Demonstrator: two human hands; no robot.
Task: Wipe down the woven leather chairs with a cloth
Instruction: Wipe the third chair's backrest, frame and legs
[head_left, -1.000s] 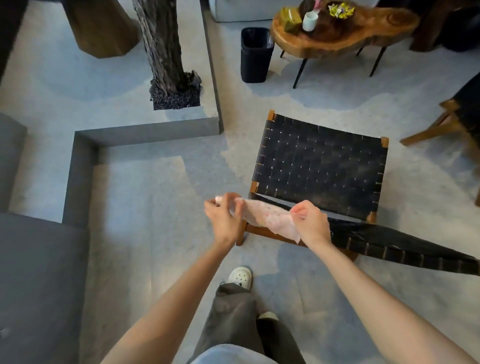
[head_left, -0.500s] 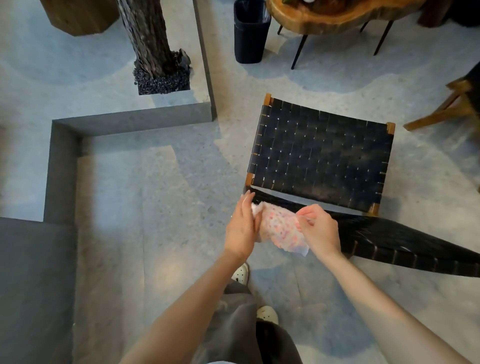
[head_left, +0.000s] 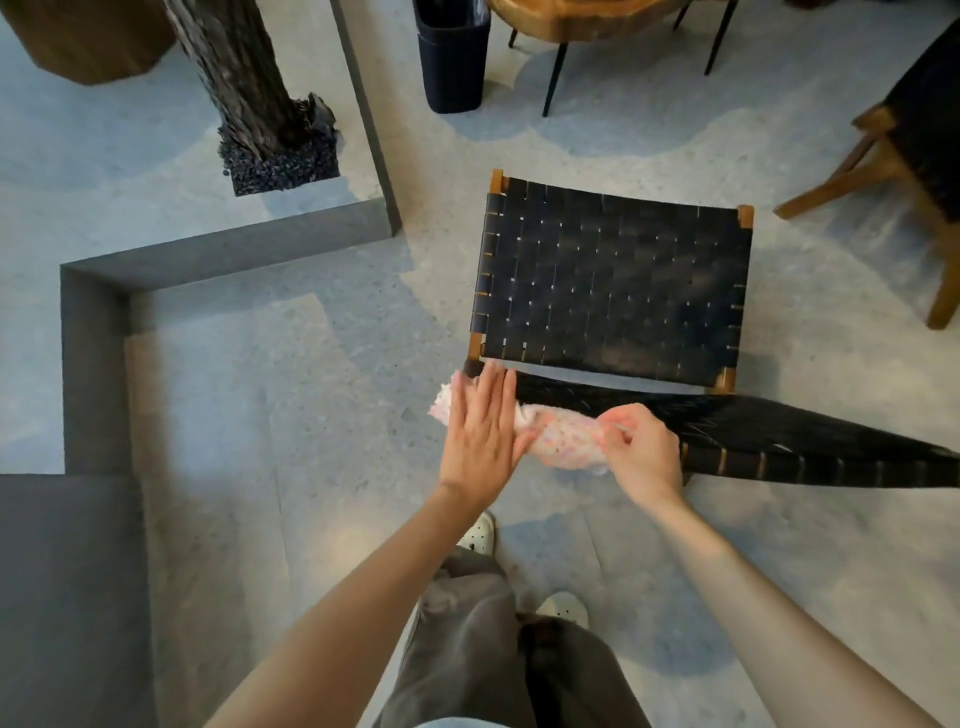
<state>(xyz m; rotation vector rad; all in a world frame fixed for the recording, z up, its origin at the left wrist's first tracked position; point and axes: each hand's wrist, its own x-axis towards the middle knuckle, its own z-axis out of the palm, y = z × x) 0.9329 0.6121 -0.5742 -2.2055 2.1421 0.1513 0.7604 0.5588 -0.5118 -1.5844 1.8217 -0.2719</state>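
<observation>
Left hand (head_left: 480, 436) flat; right hand (head_left: 641, 454) pinching

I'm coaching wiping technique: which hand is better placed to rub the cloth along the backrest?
Probably the left hand: it lies flat on the cloth at the end of the backrest, while the right hand only pinches the cloth's other edge.

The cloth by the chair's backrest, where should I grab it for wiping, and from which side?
Probably the bunched middle of the cloth, from above on your near side. It lies rolled lengthwise at the left end of the backrest; the left hand presses flat on one end and the right hand pinches the other, so the thick centre is free.
</observation>
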